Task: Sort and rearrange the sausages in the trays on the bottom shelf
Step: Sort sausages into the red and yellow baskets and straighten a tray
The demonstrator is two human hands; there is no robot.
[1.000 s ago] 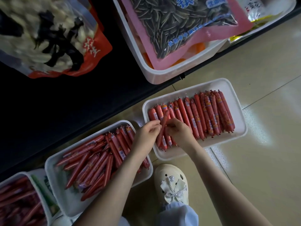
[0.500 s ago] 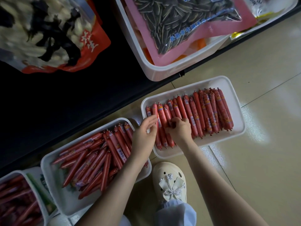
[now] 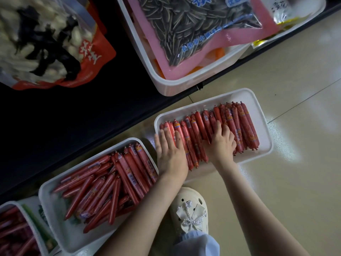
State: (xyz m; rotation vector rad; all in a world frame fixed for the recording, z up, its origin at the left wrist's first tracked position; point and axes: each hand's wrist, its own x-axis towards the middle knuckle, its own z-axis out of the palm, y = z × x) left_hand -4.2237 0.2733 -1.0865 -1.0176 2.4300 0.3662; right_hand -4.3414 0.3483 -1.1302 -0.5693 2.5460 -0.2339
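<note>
Head view is filled mostly by pale floor tile [image 3: 276,80], with a dark shelf [image 3: 64,126] running along the far and left side. A large white tub [image 3: 184,87] is perched at the shelf edge, and a bag of sunflower seeds [image 3: 193,28] is laid in it.

Two white trays are set on the floor just in front of the shelf, probably pulled out so they can be reached from above. The left tray [image 3: 60,231] is loaded with jumbled sausages [image 3: 103,185], crossed at many angles and not yet sorted. In the right tray [image 3: 262,122], a tidy row of sausages [image 3: 243,126] is laid side by side, which suggests this tray is nearly done.

The left hand [image 3: 169,154] is laid flat at the left end of that row, and its fingers [image 3: 178,137] are kept straight and released, nothing being grasped. The right hand [image 3: 220,143] is pressed on the middle of the row with its fingers [image 3: 218,128] spread and likewise released. Held this way, the row is probably being squeezed together and levelled so that gaps are closed and room is left for more. A cream shoe [image 3: 190,209] is planted near, between the two trays.
</note>
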